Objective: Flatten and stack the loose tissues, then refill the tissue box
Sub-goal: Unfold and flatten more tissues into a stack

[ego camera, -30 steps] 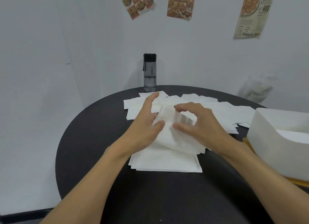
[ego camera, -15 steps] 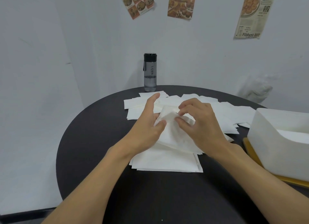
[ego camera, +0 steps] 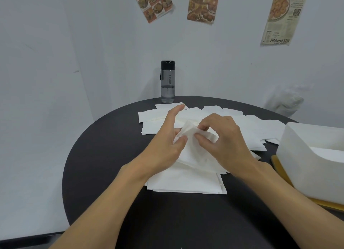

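1. Tissue (ego camera: pixel 193 135) first: one crumpled sheet sits between your two hands, raised a little above the stack (ego camera: pixel 186 183) near the table's middle.
2. Your left hand (ego camera: pixel 167 146) pinches the sheet's left edge between thumb and bent fingers, with the index finger stretched out and free.
3. Your right hand (ego camera: pixel 223 142) nips the sheet's right part between thumb and fingertips, so both hands are closed on the same tissue.
4. By my reading you are in the flattening step: the sheet is puckered and not yet spread.
5. Next you likely need to draw the two grips gently apart, then lay the sheet square on the stack; thin paper may tear if you tug hard.
6. Under your hands the stack looks fairly neat at its near edge, though the upper sheets lie askew.
7. Beyond your hands, many loose tissues (ego camera: pixel 242 122) overlap across the far side of the table (ego camera: pixel 111 155), so stacking looks far from finished.
8. At your right, the box (ego camera: pixel 309 155) is a white open-topped shell on a yellow base (ego camera: pixel 279 166).
9. Inside the box some white shows, but you cannot tell from here whether it is tissue or the inner wall.
10. A bottle (ego camera: pixel 167 81) stands at the far rim, partly filled with clear liquid and capped.
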Tool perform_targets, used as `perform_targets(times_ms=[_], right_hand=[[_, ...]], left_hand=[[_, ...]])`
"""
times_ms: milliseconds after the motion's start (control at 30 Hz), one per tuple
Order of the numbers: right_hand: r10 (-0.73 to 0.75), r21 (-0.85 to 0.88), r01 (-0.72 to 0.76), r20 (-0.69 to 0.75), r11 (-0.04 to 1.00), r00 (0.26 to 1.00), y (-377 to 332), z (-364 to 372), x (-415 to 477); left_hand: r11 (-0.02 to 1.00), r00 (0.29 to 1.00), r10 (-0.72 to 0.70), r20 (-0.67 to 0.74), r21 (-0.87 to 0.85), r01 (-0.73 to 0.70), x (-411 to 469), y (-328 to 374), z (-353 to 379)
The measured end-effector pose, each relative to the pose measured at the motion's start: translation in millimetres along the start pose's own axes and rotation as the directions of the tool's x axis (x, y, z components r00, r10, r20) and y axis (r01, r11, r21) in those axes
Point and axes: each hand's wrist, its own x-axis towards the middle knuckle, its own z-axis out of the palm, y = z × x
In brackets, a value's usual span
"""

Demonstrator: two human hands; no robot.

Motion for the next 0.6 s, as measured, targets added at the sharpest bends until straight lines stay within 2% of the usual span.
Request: perform_targets(times_ms=[167, 333, 500, 600], right_hand=[[-0.011, -0.029, 0.01, -0.028, 1.0, 1.0, -3.1, -0.5, -0.1], [-0.044, 0.006, 0.044, 0.102, 0.999, 0.994, -1.0, -3.4, -0.8], [0.062, 0.14, -0.078, 0.115, 0.987, 0.991, -5.5, -8.1, 0.7], [0.21, 0.198, -0.257, 0.229, 0.946, 0.951, -6.4, -10.8, 0.6]], left_hand=[[1.0, 1.0, -0.001, -0.01, -0.007, 0.001, 0.1, 1.2, -0.6], [0.998, 0.998, 0.066, -0.021, 0.0, -0.066, -2.4, 6.3, 0.1], [0.995, 0.995, 0.093, -0.021, -0.02, -0.094, -3.7, 9.6, 0.3], [0.994, 0.994, 0.102, -0.038, -0.045, -0.103, -3.6, 11.3, 0.1]])
